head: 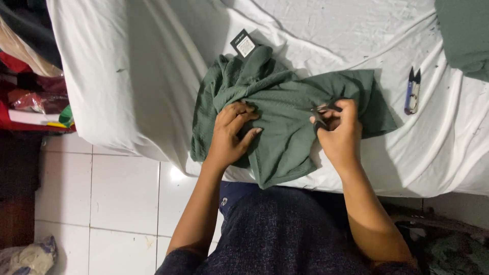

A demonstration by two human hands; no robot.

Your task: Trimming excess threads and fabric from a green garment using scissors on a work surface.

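Head view looks straight down on a bed covered with a white sheet [132, 76], where a crumpled dark green garment [285, 117] lies near the edge closest to the person. A black hang tag with a white label [243, 45] sticks out from the garment's far end.

Left hand [230, 133] rests on the garment's left half, fingers bent and pressing a fold of the cloth, the thumb stretched out to the right; it pins the fabric rather than lifting it. Right hand [340, 130] sits on the garment's right half, closed around a small dark tool [321, 116], most likely thread snips, whose tip touches the cloth; the tool is largely hidden by the fingers, so its kind is not certain.

On the sheet to the right, apart from the garment, lies a pair of blue-handled thread snips [412, 91]. More green fabric [466, 35] is heaped in the upper right corner. White floor tiles [122, 193] show below the bed edge, and red and dark bundles [30, 97] are stacked at the left.
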